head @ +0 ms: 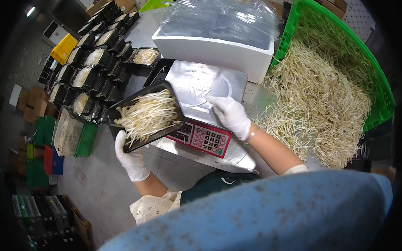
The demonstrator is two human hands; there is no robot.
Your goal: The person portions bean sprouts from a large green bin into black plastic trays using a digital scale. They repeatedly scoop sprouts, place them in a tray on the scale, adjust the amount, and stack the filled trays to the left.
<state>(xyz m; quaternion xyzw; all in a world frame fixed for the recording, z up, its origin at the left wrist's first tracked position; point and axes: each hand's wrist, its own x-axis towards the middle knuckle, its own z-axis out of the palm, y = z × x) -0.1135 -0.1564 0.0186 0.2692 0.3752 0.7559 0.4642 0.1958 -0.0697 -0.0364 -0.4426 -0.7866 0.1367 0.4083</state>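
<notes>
My left hand (131, 159), in a white glove, grips the near left edge of a black plastic tray (139, 146). A pile of bean sprouts (150, 112) lies in that tray, which is held tilted off the table. My right hand (229, 116), also gloved, is over the steel pan (179, 73) of a digital scale, fingers together and partly curled. Whether it pinches a sprout cannot be made out. Some stray sprouts (199, 90) lie on the pan. Below the pan shows the scale's red keypad panel (209, 140); the tray covers part of it.
Right of the scale, loose sprouts (321, 106) spill from a tipped green crate (377, 77). A white foam box (211, 54) behind the scale holds clear plastic lids (221, 15). At left stand stacked filled trays (93, 57). Another black tray (159, 71) sits beside the scale.
</notes>
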